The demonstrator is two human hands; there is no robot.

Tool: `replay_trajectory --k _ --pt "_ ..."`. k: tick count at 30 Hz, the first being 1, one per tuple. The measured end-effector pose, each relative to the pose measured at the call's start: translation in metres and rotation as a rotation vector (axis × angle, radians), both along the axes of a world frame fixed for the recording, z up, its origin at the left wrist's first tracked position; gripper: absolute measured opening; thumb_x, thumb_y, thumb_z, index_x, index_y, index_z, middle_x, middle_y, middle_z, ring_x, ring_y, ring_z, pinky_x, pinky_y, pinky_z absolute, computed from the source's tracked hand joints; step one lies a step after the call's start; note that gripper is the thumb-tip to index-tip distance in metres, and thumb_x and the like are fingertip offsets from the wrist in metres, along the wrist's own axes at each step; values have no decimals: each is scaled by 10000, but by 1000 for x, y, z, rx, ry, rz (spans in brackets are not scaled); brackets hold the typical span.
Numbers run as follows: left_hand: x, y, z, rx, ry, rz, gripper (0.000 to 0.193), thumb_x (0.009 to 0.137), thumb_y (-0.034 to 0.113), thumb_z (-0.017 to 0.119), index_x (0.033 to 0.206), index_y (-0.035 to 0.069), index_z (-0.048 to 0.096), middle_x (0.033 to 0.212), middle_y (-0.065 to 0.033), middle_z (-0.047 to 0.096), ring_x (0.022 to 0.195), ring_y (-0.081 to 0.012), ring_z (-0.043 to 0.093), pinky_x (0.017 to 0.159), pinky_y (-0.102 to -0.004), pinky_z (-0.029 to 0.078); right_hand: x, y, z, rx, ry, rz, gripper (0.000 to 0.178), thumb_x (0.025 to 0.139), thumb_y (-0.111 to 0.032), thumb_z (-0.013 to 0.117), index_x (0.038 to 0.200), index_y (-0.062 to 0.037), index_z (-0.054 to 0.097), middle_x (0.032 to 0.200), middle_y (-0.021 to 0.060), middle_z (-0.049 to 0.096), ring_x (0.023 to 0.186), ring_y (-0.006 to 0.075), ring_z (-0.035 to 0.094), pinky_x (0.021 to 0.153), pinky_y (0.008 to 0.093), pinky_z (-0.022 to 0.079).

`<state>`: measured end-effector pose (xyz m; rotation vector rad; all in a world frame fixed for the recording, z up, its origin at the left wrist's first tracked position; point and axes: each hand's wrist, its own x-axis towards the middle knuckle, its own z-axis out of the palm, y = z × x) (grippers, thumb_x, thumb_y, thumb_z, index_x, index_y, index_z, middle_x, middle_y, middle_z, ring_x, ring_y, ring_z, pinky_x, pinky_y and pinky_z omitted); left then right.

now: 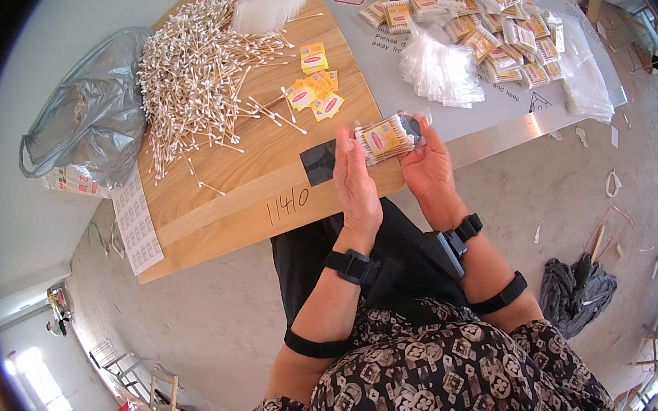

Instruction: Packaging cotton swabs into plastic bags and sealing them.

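Observation:
Between my two hands, above the near edge of the table, is a small pack of cotton swabs [384, 140] with a yellow card among the sticks and clear plastic around it. My left hand [356, 183] presses its fingers against the pack's left end. Around the right end curl the fingers of my right hand [428, 166], where some plastic film sticks out. Just beyond lie loose yellow cards [325, 95] and a small stack of the same cards [313, 56]. A large heap of loose cotton swabs [194, 84] covers the wooden board's left part.
Many filled swab packs [486, 24] are piled at the far right, beside clear empty bags [442, 68]. More clear bags [270, 3] lie behind the heap. A grey plastic bag [86, 110] sits at the left edge. Crumpled black plastic [579, 290] rests on the floor.

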<state>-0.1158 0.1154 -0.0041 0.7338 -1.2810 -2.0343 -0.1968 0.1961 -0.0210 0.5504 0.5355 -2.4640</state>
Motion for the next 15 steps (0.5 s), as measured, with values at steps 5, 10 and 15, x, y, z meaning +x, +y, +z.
replay_trajectory --k 5,10,15 --pt "-5 3 10 27 -42 -45 586 1053 342 383 1444 -88 307 1455 -171 392 1357 -206 356 1148 -343 251 3 -2 -1 -10 48 -4 262 905 -100 648 1146 -33 570 1136 91 647 1075 202 603 982 363 460" --pt "-12 5 27 150 -93 23 511 1052 369 379 1318 -61 458 1308 -130 514 1228 -198 468 1092 -357 328 11 -15 17 177 138 8 295 880 -81 682 1157 -38 589 1104 74 659 1026 178 613 930 328 484" --pt "-13 3 30 200 -94 0 485 1052 370 378 1271 -50 482 1268 -139 528 1186 -205 490 1072 -370 352 15 -21 20 249 137 27 281 872 -71 689 1140 -12 628 1088 58 664 954 142 620 810 296 514"
